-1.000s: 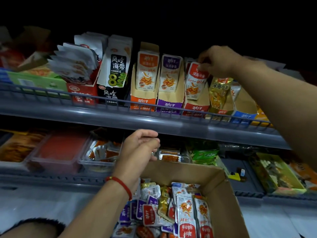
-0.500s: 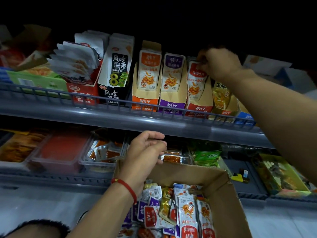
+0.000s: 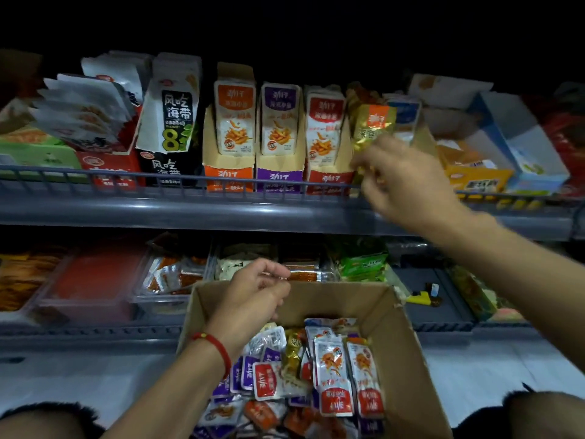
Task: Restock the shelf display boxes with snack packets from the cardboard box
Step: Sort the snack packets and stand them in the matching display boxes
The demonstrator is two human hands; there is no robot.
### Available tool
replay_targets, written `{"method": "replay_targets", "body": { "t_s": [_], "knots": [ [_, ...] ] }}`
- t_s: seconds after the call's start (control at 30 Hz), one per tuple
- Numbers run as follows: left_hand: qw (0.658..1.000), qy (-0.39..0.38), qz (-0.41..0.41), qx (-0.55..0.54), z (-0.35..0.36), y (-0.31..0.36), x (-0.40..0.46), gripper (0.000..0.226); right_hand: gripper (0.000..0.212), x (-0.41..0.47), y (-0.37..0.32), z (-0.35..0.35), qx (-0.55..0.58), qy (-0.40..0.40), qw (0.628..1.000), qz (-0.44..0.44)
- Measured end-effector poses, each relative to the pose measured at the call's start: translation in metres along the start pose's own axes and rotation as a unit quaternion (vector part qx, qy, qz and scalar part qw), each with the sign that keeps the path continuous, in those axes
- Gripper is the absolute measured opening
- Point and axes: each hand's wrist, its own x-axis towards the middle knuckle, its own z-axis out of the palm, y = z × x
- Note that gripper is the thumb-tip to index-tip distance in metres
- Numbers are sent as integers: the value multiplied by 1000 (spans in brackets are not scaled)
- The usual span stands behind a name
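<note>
The open brown cardboard box sits low in the middle, holding a loose heap of small foil snack packets in red, purple, orange and gold. On the upper grey shelf, 3 upright display boxes stand side by side: the orange display box, the purple display box and the red display box, each with white packets standing in it. Just right of the red one stands a gold foil packet.

The right hand is motion-blurred below the gold packet; whether its curled fingers hold anything cannot be told. The left hand, red string bracelet at the wrist, hangs over the cardboard box's back edge, fingers loosely curled, holding nothing visible.

The lower shelf's trays are dim.
</note>
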Motion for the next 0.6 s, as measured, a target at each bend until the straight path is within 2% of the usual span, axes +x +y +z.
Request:
{"method": "replay_targets", "body": {
  "t_s": [0.1,0.2,0.3,0.33,0.37,0.5,0.6],
  "knots": [
    [997,-33,-8,68,11,-22,1,14,22,-64,-14,18,33,-95,995,-16],
    [985,-83,-14,154,23,-43,3,12,24,-115,-23,43,46,-214,976,14],
    [958,-152,-45,241,35,-67,3,12,25,-138,-19,64,130,-396,908,28],
    [947,-172,-43,266,39,-76,4,15,23,-140,-15,68,164,-435,885,27],
    [937,-188,-38,291,44,-86,6,17,22,-141,-10,70,193,-445,874,32],
    [893,-242,-33,378,71,-108,17,18,25,-138,7,76,229,-433,868,85],
    [895,-233,-13,381,108,-116,32,31,20,-133,9,76,268,-396,873,91]
  ]
}}
